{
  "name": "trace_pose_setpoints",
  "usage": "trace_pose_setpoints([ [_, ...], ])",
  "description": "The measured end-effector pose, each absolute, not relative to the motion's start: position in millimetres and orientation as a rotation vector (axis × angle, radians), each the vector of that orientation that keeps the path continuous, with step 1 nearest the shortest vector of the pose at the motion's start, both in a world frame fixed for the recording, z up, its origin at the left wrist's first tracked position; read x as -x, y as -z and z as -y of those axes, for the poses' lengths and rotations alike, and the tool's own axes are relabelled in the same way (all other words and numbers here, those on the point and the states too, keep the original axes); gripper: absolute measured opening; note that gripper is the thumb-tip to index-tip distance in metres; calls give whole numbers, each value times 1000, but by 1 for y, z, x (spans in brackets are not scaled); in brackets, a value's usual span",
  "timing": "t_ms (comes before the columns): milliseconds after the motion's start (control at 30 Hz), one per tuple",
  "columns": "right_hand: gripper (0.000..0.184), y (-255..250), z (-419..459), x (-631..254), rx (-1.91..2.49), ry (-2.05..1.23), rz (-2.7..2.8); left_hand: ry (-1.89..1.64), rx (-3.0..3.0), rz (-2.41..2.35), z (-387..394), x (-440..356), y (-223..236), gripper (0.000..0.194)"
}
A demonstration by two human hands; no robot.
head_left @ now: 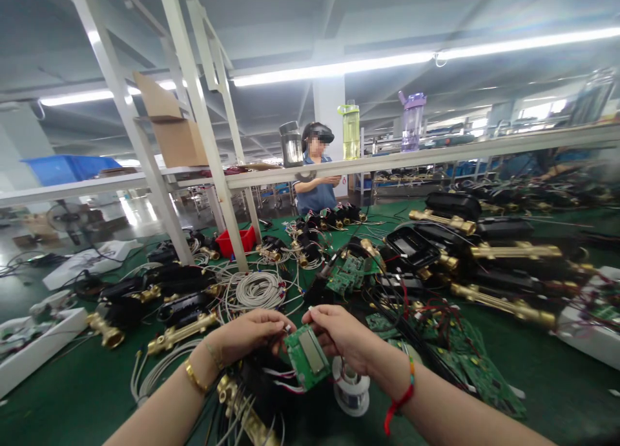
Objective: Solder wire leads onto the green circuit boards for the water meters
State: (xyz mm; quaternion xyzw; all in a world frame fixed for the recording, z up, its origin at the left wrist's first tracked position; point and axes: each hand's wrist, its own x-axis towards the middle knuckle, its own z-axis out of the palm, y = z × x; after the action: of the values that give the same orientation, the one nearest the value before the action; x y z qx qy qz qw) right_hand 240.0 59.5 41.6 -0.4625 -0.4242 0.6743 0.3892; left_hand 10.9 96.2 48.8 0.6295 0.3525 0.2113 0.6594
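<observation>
cable coil left, spool right of circuit board

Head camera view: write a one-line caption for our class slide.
Two bare hands hold a small green circuit board above a green bench crowded with brass fittings and coiled cable.

A green tabletop runs under and around both hands. Just beyond the left hand lies a coil of pale cable, and left of that hand are black-bodied brass fittings and a white foam tray. A wire spool rests just nearer than the right hand; to that hand's right spread green circuit boards, with more brass fittings past them. Well beyond the hands, a pale shelf carries three bottles, a cardboard box and a blue bin.
</observation>
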Motion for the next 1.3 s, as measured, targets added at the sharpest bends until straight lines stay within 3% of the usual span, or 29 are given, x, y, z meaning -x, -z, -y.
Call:
trace_pose_setpoints([
  [267,22,-42,-73,-244,1135,-1865,1156,-562,-1394,-795,-108,-10,-32,59],
  [367,25,-39,-79,-242,1150,-1874,1218,-583,-1450,-827,-114,-15,-26,53],
  [833,27,-24,-101,-241,1306,-1674,1566,-552,-1752,-954,-119,-29,-19,42],
  [1300,19,-25,-102,-246,1250,-1709,1647,-493,-1940,-1095,-118,-28,-23,36],
])
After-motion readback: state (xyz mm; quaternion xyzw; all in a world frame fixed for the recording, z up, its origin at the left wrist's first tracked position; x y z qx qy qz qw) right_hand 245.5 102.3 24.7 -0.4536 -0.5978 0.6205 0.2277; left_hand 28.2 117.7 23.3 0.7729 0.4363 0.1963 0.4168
